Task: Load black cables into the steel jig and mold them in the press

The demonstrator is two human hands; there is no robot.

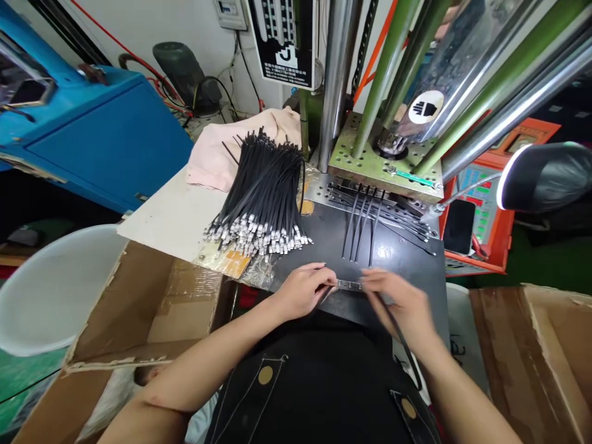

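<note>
My left hand (308,291) is closed in a pinch at the near edge of the dark worktable, with a thin black strip (326,295) poking out below its fingers. Between my two hands sits a narrow metal bar (349,285) with small slots, its ends at my fingertips. My right hand (401,303), slightly blurred, is closed on a black flat cable (401,336) that trails down over the forearm. Several loose black cables (356,225) lie beyond my hands under the press. A large bundle of black cables (268,185) with silvery ends lies left.
A green-plated press (383,163) with steel columns stands over the table's back. On the right are a lamp (546,176), a phone (459,225) and an orange control box (502,203). Cardboard boxes (115,308) flank the table; a white tub (37,290) stands far left.
</note>
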